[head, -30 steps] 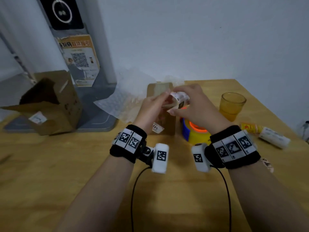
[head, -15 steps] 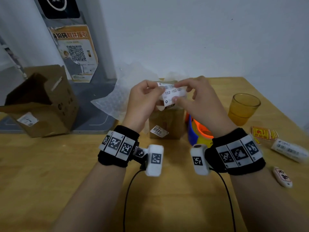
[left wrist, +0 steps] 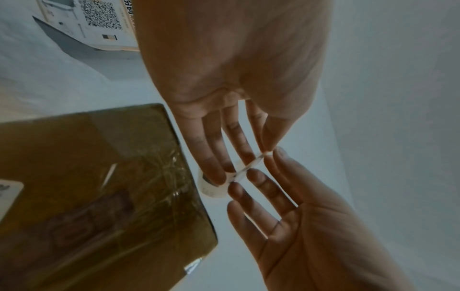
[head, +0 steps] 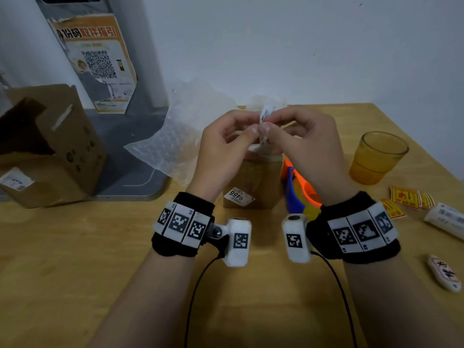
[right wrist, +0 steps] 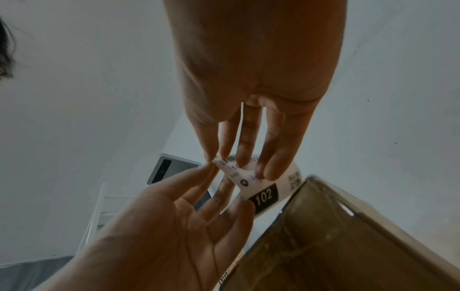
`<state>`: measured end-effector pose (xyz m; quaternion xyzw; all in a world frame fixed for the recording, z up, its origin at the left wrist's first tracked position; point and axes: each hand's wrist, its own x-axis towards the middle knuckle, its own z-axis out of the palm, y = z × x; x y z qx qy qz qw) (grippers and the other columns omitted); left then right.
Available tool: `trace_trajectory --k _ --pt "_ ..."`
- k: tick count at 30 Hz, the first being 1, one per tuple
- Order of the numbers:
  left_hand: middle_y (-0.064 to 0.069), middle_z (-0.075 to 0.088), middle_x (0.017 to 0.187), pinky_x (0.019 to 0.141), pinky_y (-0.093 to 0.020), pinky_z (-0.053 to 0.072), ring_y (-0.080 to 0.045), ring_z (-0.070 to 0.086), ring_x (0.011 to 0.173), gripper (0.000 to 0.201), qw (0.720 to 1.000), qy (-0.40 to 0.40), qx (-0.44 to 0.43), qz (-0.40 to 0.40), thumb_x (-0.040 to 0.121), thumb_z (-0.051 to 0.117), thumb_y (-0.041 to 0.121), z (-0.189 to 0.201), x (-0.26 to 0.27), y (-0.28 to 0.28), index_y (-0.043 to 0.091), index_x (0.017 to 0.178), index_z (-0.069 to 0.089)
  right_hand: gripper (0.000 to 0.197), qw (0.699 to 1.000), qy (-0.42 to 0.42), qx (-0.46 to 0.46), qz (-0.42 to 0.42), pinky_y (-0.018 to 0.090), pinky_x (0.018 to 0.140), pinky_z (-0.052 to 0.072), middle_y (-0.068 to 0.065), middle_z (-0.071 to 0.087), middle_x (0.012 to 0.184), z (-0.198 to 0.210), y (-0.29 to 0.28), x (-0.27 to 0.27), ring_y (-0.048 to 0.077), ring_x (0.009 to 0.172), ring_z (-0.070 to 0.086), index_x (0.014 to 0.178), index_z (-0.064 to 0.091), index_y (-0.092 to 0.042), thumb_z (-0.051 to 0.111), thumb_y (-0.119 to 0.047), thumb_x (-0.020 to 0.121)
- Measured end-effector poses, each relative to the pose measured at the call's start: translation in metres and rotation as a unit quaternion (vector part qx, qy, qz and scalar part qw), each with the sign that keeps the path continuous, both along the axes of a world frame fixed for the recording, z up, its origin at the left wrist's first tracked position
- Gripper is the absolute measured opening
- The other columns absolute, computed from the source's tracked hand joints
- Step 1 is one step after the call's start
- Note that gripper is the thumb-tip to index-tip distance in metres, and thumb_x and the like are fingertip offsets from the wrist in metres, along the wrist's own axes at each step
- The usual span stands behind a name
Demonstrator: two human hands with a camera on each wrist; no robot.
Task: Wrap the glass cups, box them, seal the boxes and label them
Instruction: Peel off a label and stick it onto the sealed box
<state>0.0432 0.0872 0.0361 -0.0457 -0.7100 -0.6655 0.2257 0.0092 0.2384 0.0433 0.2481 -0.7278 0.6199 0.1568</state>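
A: Where's the label (head: pixel 265 116)?

B: I've got it pinched at one corner between both hands, above the sealed box (head: pixel 253 179). Left hand (head: pixel 223 146) has thumb and forefinger on the corner. Right hand (head: pixel 303 144) the same, other fingers loose behind the paper.

A: Peeling?

B: Looks like it. I'm separating sticker from backing, I think. The label curls, "102" print facing the right wrist camera.

A: Tips?

B: I keep the pinch small, roll one layer off with a nail, and pull slow so it doesn't tear or stick to itself. Then I lay it flat on the box top, one edge first.

A: Cup (head: pixel 378 156)?

B: Amber one sits bare, right of the box. Not wrapped.
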Motion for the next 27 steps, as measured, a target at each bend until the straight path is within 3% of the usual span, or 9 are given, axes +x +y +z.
trace_trajectory --k 5,10,15,20,22,24,27 --pt "-0.004 0.075 0.102 0.085 -0.048 0.062 -0.017 0.074 0.095 0.013 0.999 0.000 -0.030 -0.010 0.097 0.065 0.008 0.001 -0.002 -0.001 0.015 0.105 0.074 0.006 1.000 0.005 -0.010 -0.004 0.053 0.069 0.062 -0.003 0.076 0.081 -0.003 0.003 0.000 0.019 0.076 0.075 0.087 0.076 -0.019 0.081 -0.017 0.087" --pt "-0.008 0.072 0.107 0.083 -0.047 0.063 -0.020 0.072 0.099 0.009 0.998 0.009 -0.055 -0.015 0.095 0.070 0.018 0.001 -0.002 0.000 0.018 0.102 0.075 0.012 0.999 0.030 0.013 -0.017 0.050 0.065 0.061 -0.003 0.075 0.082 -0.005 0.006 0.001 0.015 0.076 0.074 0.092 0.076 -0.008 0.080 -0.018 0.088" --pt "-0.011 0.070 0.107 0.065 -0.028 0.061 -0.015 0.076 0.085 0.011 0.998 0.010 -0.052 -0.029 0.099 0.062 0.006 0.005 0.003 0.003 0.008 0.102 0.073 0.008 0.998 0.049 0.021 -0.032 0.050 0.063 0.061 -0.001 0.074 0.079 -0.005 0.006 0.000 0.017 0.074 0.073 0.089 0.075 -0.010 0.078 -0.018 0.089" --pt "0.011 0.071 0.092 0.058 -0.036 0.063 -0.012 0.073 0.085 0.013 0.996 0.019 -0.085 -0.013 0.099 0.062 0.012 0.008 0.006 0.002 0.019 0.102 0.072 0.005 0.994 0.093 0.026 -0.047 0.046 0.064 0.061 -0.008 0.072 0.077 -0.004 0.007 0.001 0.014 0.073 0.073 0.089 0.075 -0.015 0.073 -0.011 0.092" --pt "0.010 0.071 0.090 0.057 -0.035 0.062 -0.013 0.072 0.086 0.012 0.996 0.025 -0.081 -0.012 0.099 0.063 0.011 0.009 0.007 0.004 0.019 0.102 0.073 0.005 0.992 0.109 0.037 -0.048 0.044 0.066 0.062 -0.009 0.072 0.080 -0.003 0.007 0.001 0.013 0.075 0.072 0.090 0.075 -0.015 0.072 -0.010 0.092" --pt "0.004 0.072 0.091 0.059 -0.042 0.063 -0.015 0.072 0.087 0.010 0.997 0.027 -0.064 -0.016 0.099 0.064 0.012 0.010 0.008 0.005 0.015 0.101 0.073 0.004 0.991 0.120 0.042 -0.042 0.039 0.069 0.061 -0.010 0.073 0.082 -0.003 0.008 0.001 0.012 0.077 0.071 0.090 0.075 -0.012 0.072 -0.009 0.091" --pt "0.003 0.073 0.086 0.062 -0.046 0.063 -0.015 0.074 0.086 0.012 0.999 0.009 -0.026 -0.025 0.101 0.062 0.014 0.012 0.010 0.006 0.014 0.096 0.073 0.001 0.988 0.141 0.059 -0.030 0.026 0.067 0.057 -0.004 0.073 0.085 0.000 0.010 0.002 0.011 0.079 0.070 0.090 0.075 -0.008 0.074 -0.008 0.090"
